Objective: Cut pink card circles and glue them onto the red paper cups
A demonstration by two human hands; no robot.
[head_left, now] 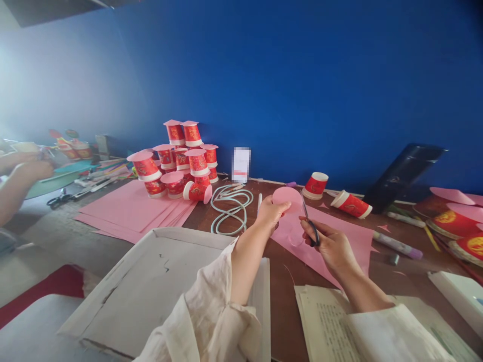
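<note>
My left hand (272,213) grips a round piece of pink paper (287,197) by its lower edge, thumb on top. To its right, my right hand (330,246) is closed around the dark handles of scissors (311,226). The scissor blades point up and away, beside the right edge of the round piece. Beneath both hands a large pink sheet (347,234) lies on the brown table (285,306). A thin curl of pink paper hangs below the round piece.
Red paper cups (196,162) with pink discs stand stacked on pink sheets (113,206) at the left. A coiled cable (231,208), a white box (151,286), loose cups (351,204), a glue stick (398,245) and printed pages (324,322) lie around. Another person's hands (35,168) are far left.
</note>
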